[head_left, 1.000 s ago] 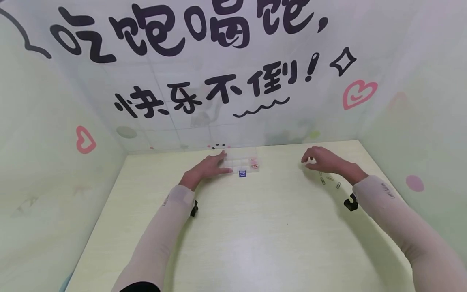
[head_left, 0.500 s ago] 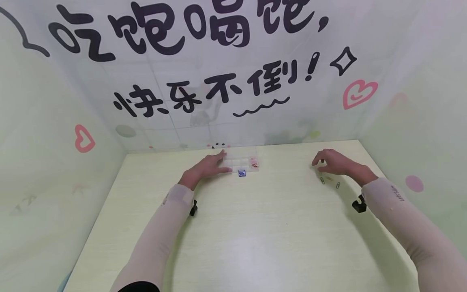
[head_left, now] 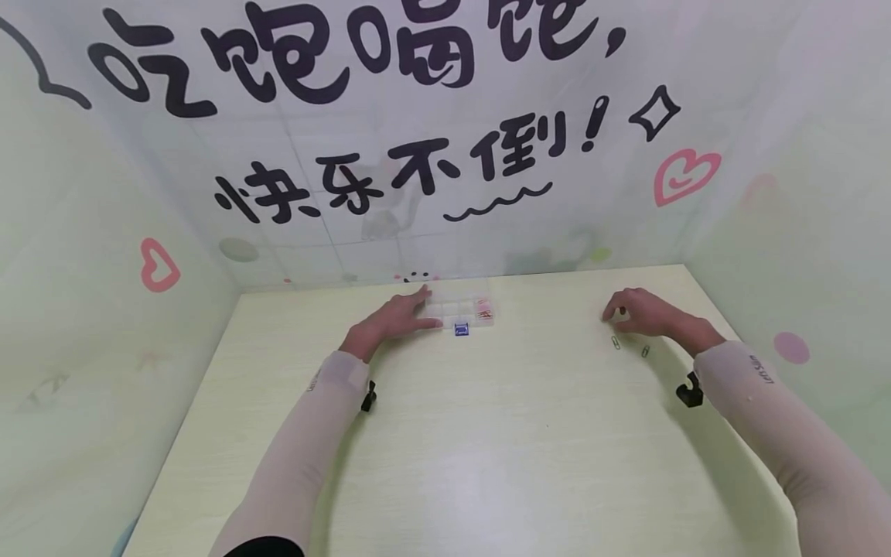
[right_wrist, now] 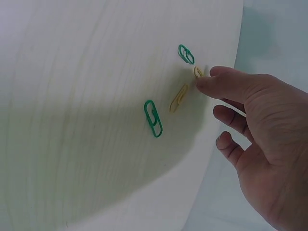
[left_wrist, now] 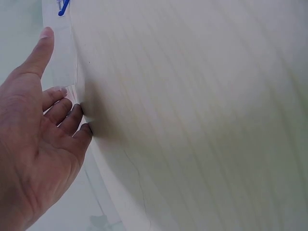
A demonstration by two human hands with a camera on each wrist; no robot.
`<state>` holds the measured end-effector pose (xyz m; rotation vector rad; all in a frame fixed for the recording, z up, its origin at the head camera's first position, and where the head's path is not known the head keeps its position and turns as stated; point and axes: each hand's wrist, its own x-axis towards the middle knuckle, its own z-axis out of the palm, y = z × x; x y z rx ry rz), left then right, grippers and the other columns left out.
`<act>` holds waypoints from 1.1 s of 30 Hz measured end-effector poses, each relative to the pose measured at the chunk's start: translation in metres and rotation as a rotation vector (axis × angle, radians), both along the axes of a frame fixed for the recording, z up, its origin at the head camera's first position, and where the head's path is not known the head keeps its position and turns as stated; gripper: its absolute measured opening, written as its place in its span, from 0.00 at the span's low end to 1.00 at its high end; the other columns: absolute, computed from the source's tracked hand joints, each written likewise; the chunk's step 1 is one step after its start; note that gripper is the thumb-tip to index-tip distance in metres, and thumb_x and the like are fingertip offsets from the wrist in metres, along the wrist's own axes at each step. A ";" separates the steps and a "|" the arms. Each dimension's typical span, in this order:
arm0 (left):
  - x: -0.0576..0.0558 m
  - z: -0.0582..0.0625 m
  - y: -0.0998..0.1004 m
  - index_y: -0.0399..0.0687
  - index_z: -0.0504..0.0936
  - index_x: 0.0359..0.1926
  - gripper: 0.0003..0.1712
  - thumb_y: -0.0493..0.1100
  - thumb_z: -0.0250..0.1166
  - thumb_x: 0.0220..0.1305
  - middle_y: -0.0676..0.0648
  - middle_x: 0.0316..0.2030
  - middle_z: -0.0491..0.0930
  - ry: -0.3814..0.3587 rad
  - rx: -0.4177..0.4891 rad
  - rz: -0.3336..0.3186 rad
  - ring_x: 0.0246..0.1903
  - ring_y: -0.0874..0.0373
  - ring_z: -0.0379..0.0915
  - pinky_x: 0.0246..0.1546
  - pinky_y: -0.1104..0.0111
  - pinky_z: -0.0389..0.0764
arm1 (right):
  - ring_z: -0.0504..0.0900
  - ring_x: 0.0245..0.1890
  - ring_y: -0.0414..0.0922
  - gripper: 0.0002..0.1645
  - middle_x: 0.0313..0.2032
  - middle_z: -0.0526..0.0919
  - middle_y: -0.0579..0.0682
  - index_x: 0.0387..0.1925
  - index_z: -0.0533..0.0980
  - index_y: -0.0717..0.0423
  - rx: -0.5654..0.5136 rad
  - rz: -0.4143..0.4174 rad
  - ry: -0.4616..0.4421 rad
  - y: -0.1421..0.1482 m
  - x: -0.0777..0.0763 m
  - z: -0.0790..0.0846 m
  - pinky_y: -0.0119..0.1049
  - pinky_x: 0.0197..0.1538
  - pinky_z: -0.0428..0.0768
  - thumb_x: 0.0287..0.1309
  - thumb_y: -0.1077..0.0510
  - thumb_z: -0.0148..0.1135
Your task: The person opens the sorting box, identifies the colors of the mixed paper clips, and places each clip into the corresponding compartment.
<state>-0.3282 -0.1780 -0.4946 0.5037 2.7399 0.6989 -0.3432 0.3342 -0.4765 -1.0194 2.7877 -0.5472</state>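
Yellow is the little clip (right_wrist: 197,71) that the right hand (right_wrist: 267,120) touches with its fingertips; I can't tell from here whether it is pinched. It is toward the back right of the table (head_left: 445,433), with another yellow clip (right_wrist: 178,97) and two green clips (right_wrist: 153,118) close by. I'd squeeze its sides and lift straight up, so the others don't get bumped. The left hand (head_left: 397,316) is loose, thumb and fingers spread against the left end of the clear box (head_left: 448,312), which should help stop it sliding. Behind the box comes the wall (head_left: 313,263), so there's little room at the back, but lots of bare table between the hands and in front.
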 end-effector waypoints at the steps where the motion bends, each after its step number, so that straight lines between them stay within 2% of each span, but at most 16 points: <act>1: 0.000 0.000 0.000 0.43 0.48 0.85 0.58 0.68 0.65 0.72 0.42 0.83 0.51 -0.002 0.001 0.001 0.82 0.41 0.49 0.81 0.49 0.56 | 0.84 0.42 0.54 0.12 0.42 0.90 0.55 0.42 0.88 0.63 -0.001 -0.002 -0.002 0.000 0.000 -0.001 0.53 0.48 0.82 0.55 0.73 0.72; 12: 0.000 0.002 0.001 0.43 0.47 0.85 0.58 0.67 0.64 0.72 0.41 0.83 0.51 -0.007 -0.004 -0.004 0.81 0.40 0.50 0.80 0.48 0.56 | 0.84 0.41 0.52 0.09 0.39 0.90 0.54 0.39 0.88 0.62 -0.011 -0.026 -0.020 0.000 -0.002 -0.004 0.52 0.48 0.82 0.55 0.72 0.72; 21: 0.001 0.001 0.000 0.43 0.47 0.85 0.58 0.67 0.65 0.72 0.40 0.83 0.52 -0.008 0.003 0.002 0.81 0.40 0.50 0.80 0.48 0.56 | 0.82 0.37 0.47 0.06 0.35 0.89 0.50 0.35 0.87 0.60 -0.015 -0.038 -0.036 0.001 -0.002 -0.006 0.43 0.44 0.82 0.57 0.72 0.74; 28: 0.000 -0.001 0.001 0.42 0.48 0.85 0.58 0.68 0.65 0.71 0.40 0.83 0.52 0.011 0.004 -0.001 0.81 0.42 0.50 0.80 0.50 0.57 | 0.81 0.34 0.42 0.07 0.32 0.87 0.46 0.32 0.85 0.59 -0.015 -0.052 -0.061 -0.001 0.002 -0.006 0.36 0.41 0.81 0.59 0.72 0.71; 33: -0.001 -0.002 0.000 0.43 0.49 0.85 0.58 0.68 0.65 0.71 0.41 0.83 0.51 0.005 0.014 0.004 0.82 0.42 0.50 0.80 0.49 0.56 | 0.80 0.34 0.41 0.07 0.31 0.86 0.45 0.32 0.85 0.58 -0.025 -0.048 -0.067 -0.001 0.003 -0.007 0.35 0.40 0.81 0.60 0.72 0.70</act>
